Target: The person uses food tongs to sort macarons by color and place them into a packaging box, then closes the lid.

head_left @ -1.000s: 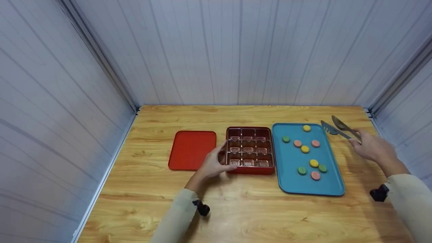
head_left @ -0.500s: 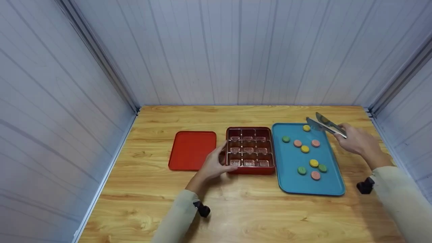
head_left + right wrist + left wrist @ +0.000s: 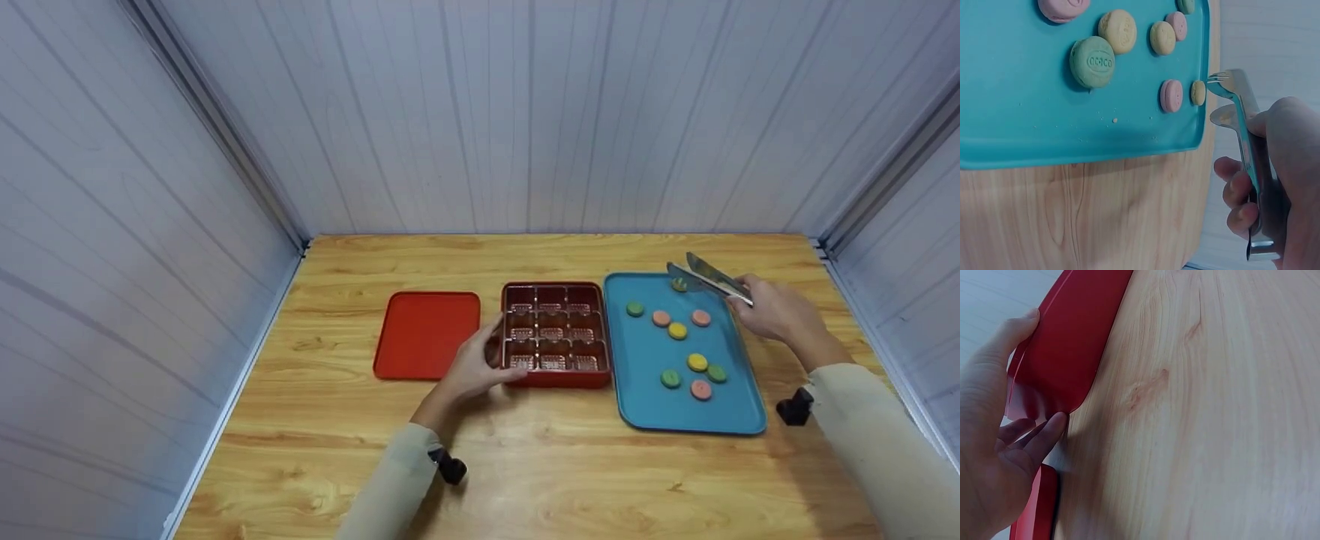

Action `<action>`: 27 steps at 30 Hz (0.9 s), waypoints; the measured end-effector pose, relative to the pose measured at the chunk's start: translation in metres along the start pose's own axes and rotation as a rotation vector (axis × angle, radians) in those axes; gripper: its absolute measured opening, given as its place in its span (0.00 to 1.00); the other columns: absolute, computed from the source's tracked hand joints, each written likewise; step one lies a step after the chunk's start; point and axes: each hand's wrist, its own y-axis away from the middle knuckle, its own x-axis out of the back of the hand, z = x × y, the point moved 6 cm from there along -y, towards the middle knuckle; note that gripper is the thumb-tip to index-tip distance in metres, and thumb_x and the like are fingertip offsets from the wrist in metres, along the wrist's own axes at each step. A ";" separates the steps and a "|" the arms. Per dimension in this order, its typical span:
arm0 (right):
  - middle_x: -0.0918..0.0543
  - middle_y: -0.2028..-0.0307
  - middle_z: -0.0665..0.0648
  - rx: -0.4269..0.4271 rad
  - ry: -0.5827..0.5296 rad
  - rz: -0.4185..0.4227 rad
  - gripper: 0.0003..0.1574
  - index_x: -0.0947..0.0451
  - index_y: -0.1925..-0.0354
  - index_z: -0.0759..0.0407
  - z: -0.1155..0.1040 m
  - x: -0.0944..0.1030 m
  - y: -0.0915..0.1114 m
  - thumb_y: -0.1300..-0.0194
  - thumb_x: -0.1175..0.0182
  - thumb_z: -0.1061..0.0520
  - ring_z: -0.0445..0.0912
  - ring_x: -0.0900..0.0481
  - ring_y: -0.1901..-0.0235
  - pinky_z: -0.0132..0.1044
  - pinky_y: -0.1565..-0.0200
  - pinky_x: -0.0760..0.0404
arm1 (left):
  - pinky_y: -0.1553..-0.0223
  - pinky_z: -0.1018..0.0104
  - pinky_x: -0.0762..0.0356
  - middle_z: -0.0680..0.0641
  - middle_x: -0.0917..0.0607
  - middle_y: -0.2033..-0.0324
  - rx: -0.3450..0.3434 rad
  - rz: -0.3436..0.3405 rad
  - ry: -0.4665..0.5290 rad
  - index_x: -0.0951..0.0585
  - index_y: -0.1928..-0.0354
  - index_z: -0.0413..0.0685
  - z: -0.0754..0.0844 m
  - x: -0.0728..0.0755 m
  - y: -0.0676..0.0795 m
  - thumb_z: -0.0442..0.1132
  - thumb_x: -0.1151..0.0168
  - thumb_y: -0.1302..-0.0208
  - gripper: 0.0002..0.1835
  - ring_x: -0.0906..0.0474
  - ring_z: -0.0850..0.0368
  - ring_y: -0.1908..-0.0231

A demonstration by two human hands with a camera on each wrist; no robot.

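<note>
My right hand (image 3: 776, 311) grips metal tongs (image 3: 716, 285) over the far right corner of a blue tray (image 3: 675, 416). The parted tips of the tongs overlap a yellow macaron (image 3: 679, 284) in the head view. In the right wrist view, one arm of the tongs (image 3: 1258, 169) ends in a fork shape, the other in a rounded blade. Green, pink and yellow macarons lie scattered on the tray. My left hand (image 3: 474, 366) holds the near left corner of a red box (image 3: 556, 379), thumb on the front wall, fingers at the left side. A clear divided insert (image 3: 553, 334) shows bare compartments.
A flat red square lid (image 3: 427, 337) lies left of the box, close to my left hand. The tray stands right beside the box on the wooden table (image 3: 562, 472). Pale panel walls (image 3: 487, 112) rise behind and at both sides.
My right hand has moved left with the tongs, from beyond the tray's right edge to over the yellow macaron at the far corner. My left hand and the box stay put.
</note>
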 end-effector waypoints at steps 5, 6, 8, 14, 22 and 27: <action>0.16 0.56 0.74 -0.006 -0.016 -0.018 0.40 0.37 0.21 0.77 0.002 -0.003 -0.003 0.12 0.50 0.47 0.55 0.23 0.70 0.45 0.71 0.28 | 0.13 0.40 0.32 0.36 0.23 0.20 -0.005 -0.001 0.015 0.44 0.09 0.46 0.001 0.000 0.001 0.47 0.10 0.43 0.67 0.23 0.37 0.24; 0.16 0.56 0.74 -0.006 -0.021 -0.021 0.40 0.37 0.21 0.77 0.002 -0.004 -0.004 0.12 0.50 0.48 0.55 0.23 0.70 0.44 0.71 0.28 | 0.13 0.41 0.32 0.36 0.24 0.20 -0.003 -0.001 0.012 0.44 0.08 0.46 0.001 0.000 0.001 0.47 0.10 0.43 0.67 0.23 0.37 0.23; 0.17 0.56 0.75 -0.003 -0.027 -0.028 0.40 0.38 0.21 0.78 0.003 -0.006 -0.005 0.14 0.50 0.49 0.54 0.23 0.70 0.44 0.72 0.28 | 0.13 0.41 0.32 0.35 0.24 0.19 -0.001 -0.001 0.009 0.44 0.08 0.46 0.001 0.000 0.001 0.47 0.10 0.43 0.67 0.24 0.36 0.23; 0.17 0.53 0.79 -0.007 -0.012 -0.032 0.40 0.38 0.21 0.78 0.004 -0.008 -0.007 0.15 0.50 0.50 0.57 0.21 0.68 0.46 0.70 0.25 | 0.14 0.42 0.31 0.36 0.23 0.20 0.004 -0.006 0.003 0.43 0.09 0.46 -0.001 -0.001 -0.001 0.47 0.11 0.42 0.66 0.24 0.38 0.22; 0.16 0.63 0.71 0.014 0.011 -0.055 0.37 0.35 0.22 0.78 0.000 -0.007 -0.007 0.15 0.50 0.52 0.53 0.24 0.73 0.45 0.72 0.27 | 0.12 0.41 0.34 0.36 0.23 0.20 0.006 0.005 -0.012 0.43 0.09 0.46 -0.002 0.000 0.000 0.48 0.11 0.42 0.66 0.26 0.38 0.20; 0.23 0.75 0.57 0.032 0.006 -0.051 0.35 0.32 0.24 0.76 -0.001 -0.008 -0.007 0.15 0.50 0.52 0.48 0.29 0.78 0.41 0.75 0.31 | 0.11 0.40 0.36 0.36 0.25 0.18 0.003 0.002 -0.012 0.43 0.09 0.46 -0.002 0.000 0.001 0.48 0.11 0.41 0.66 0.28 0.36 0.18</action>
